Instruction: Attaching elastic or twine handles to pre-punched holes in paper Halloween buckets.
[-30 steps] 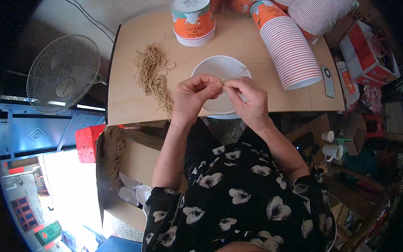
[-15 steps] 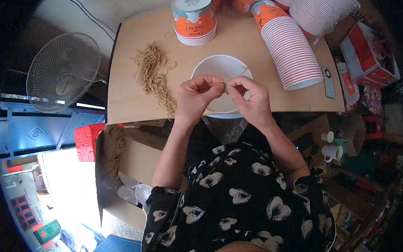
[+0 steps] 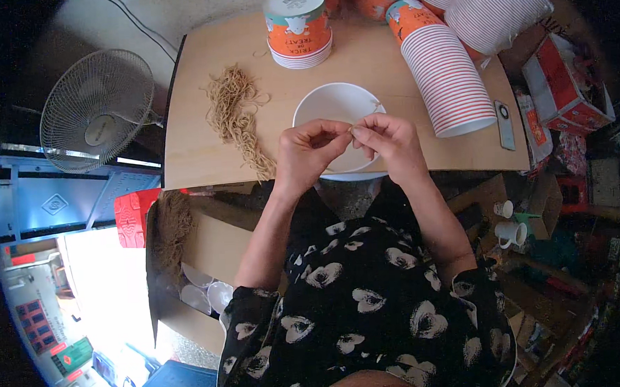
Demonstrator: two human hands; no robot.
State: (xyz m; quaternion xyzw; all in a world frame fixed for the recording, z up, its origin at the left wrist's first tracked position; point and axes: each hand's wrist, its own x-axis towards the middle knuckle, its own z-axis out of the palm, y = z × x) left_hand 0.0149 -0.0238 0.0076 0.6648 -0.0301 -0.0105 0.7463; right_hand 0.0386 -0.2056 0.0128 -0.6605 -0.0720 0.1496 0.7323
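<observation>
Over a white paper bucket (image 3: 335, 100) at the table's front edge, both my hands meet fingertip to fingertip. My left hand (image 3: 307, 151) pinches a thin tan cord, its fingers curled. My right hand (image 3: 396, 147) pinches at the same spot, thumb against forefinger. Most of the cord is hidden by the fingers; a light bit of cord (image 3: 377, 106) shows at the bucket's right inner wall. To the left lies a loose tangle of tan cords (image 3: 233, 104), its tail reaching toward my left wrist.
An upside-down stack of orange printed buckets (image 3: 299, 37) stands at the back. A long nested bucket stack (image 3: 449, 79) lies on the right, beside a grey handheld device (image 3: 504, 125). More stacks crowd the back right. A fan (image 3: 99, 112) stands left; an open carton (image 3: 216, 241) sits below.
My right hand has drawn its fingers in and moved slightly right and down. The stretch of cord that showed between the hands is now mostly covered. The bucket has barely shifted.
</observation>
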